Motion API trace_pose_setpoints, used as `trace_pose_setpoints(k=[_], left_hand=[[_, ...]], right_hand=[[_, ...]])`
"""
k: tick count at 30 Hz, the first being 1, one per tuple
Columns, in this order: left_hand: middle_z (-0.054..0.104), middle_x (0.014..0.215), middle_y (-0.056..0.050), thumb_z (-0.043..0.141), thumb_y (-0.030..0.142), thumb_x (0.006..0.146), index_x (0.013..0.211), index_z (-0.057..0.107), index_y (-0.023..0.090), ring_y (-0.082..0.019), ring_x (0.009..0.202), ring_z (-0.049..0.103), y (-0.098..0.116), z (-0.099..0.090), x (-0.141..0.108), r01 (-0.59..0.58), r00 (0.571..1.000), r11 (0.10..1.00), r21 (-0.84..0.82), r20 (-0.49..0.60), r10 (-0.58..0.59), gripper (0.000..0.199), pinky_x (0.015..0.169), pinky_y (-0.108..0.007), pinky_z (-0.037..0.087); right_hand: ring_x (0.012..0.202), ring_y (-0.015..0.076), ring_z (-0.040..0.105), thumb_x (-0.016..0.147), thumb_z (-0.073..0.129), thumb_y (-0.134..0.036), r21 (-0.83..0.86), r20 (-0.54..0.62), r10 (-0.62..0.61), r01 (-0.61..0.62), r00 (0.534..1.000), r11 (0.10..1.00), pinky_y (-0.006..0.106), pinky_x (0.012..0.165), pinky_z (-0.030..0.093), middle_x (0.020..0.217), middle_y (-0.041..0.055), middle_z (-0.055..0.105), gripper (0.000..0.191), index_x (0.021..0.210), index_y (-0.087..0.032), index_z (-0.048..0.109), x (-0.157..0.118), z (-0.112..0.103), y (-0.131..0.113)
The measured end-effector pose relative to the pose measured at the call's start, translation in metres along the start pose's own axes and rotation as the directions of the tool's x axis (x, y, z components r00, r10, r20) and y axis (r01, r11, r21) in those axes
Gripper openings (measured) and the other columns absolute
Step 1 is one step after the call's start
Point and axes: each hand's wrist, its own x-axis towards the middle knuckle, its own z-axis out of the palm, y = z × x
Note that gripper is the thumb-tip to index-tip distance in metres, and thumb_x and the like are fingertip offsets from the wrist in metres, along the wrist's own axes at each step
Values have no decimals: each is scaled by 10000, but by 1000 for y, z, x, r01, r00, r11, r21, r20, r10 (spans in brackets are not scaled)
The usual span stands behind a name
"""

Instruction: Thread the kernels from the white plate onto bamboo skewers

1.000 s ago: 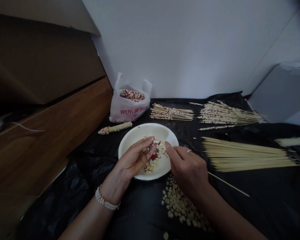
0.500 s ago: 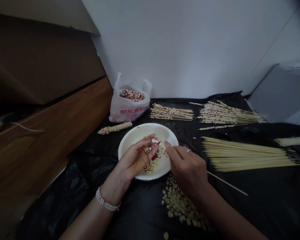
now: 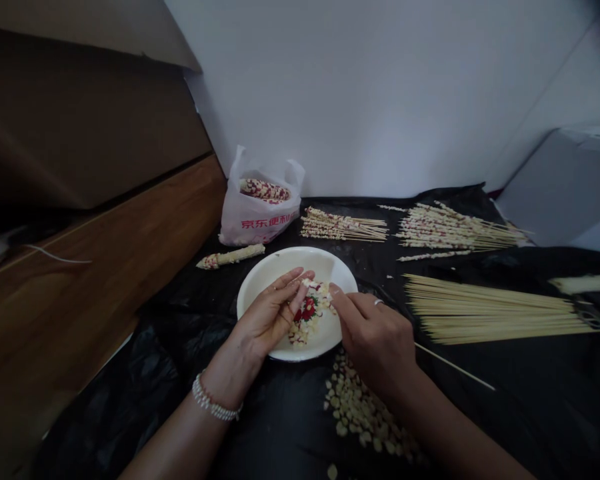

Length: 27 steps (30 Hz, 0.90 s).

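Note:
Over a white bowl (image 3: pixel 260 272) both hands meet at a short row of cream and dark red kernels (image 3: pixel 318 287), which look threaded together. My left hand (image 3: pixel 273 310), with a beaded bracelet at the wrist, has its fingertips closed at the left end of the row. My right hand (image 3: pixel 375 330), wearing a ring, pinches the right end. Any stick inside the row is hidden. Loose kernels (image 3: pixel 303 331) lie in the bowl beside a red flower print (image 3: pixel 307 308). Pale kernels (image 3: pixel 363 413) are spread on the black sheet (image 3: pixel 270 420) below my right hand.
Behind the bowl stand a plastic bag (image 3: pixel 260 213) of cobs and a partly stripped cob (image 3: pixel 230 256). Kernel-covered skewers (image 3: pixel 330 225) and a larger bundle (image 3: pixel 440 228) lie further back. Bare skewers (image 3: pixel 490 310) and a single stick (image 3: pixel 455 367) are at the right.
The fingers of my left hand have closed in, and the loose kernels seen in its palm no longer show. More of the red flower print is visible. My right hand has hardly moved.

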Motion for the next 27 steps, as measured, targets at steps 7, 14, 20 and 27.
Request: trace_pose_setpoints(k=[7,14,20,27], left_hand=[[703,929,-79,533,-64,800,945,682,97,-104,770,678,0,0,-1,-14,1000,999,-42,-24,13,263,713,-164,571],[650,740,-46,604,80,826,995,691,94,-66,572,597,-2,-7,1,7,990,997,77,143,-18,191,557,-149,533],[653,738,-43,618,53,804,943,699,93,-57,581,596,-4,-4,-2,-21,985,991,134,172,-3,166,588,-133,530],[688,829,-69,560,15,834,873,709,71,-68,665,642,-2,1,-2,-30,997,999,45,71,27,164,656,-129,556]], right_hand=[[683,151,586,911,512,-161,36,-19,9,-9,1000,999,291,593,355,803,23,679,281,1161,-164,639,0,0,0],[678,157,581,906,519,-167,32,-18,12,-11,1000,999,291,597,353,800,25,679,276,1156,-159,634,1,2,0],[692,164,575,912,500,-155,31,-16,-38,39,999,999,296,596,343,795,40,673,289,1175,-137,619,0,3,1],[775,199,578,896,563,-253,51,-74,-75,79,994,996,323,691,374,927,73,708,361,1220,-96,586,10,-6,3]])
